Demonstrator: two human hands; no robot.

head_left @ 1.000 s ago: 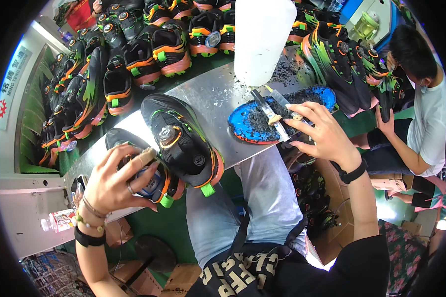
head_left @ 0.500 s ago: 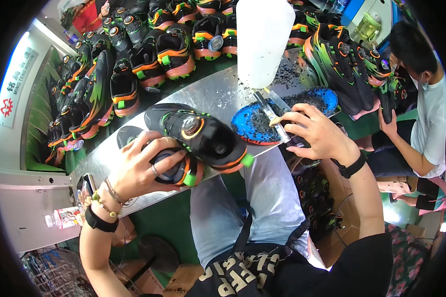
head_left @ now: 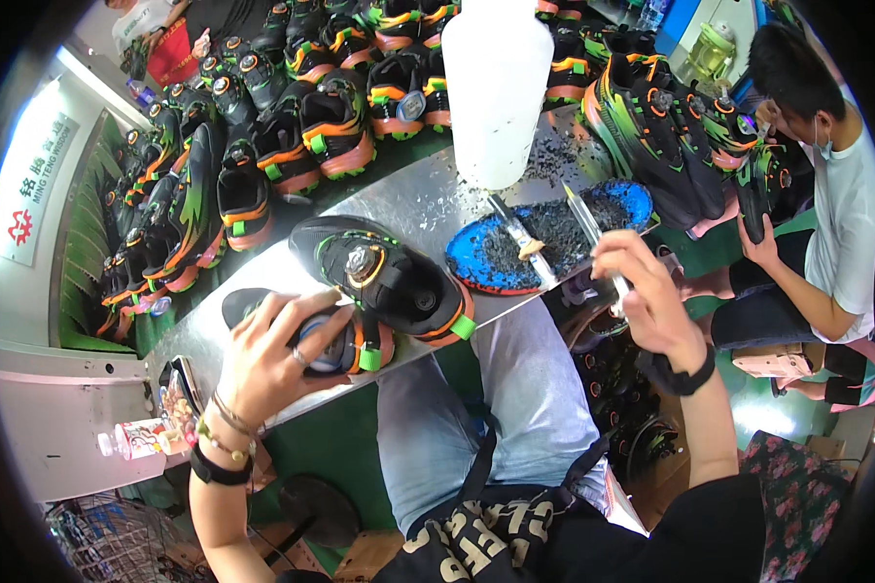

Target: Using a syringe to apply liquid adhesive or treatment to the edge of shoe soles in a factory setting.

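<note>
Plainly, left hand (head_left: 280, 352): curled over the heel end of a black shoe (head_left: 369, 337), gripping it, with the toe showing beyond the fingers.
Gripped shoe: directly under the left palm and fingers, on the metal table (head_left: 360, 199), its green heel tab facing the person.
Second shoe (head_left: 399, 277): just right of the left hand, beside the gripped one, dial upward.
Right hand (head_left: 656, 313): fingers closed around a slim clear stick (head_left: 585, 222).
Clear stick: leaning up and left out of the right hand, its pale tip over the blue sole (head_left: 472, 262); whether they touch, I cannot tell.
Blue sole: left of the right hand, strewn with black scraps (head_left: 549, 233).
Other stick (head_left: 521, 237): lying across the sole, apart from both hands.
White bottle (head_left: 499, 97): upright behind the sole.
</note>
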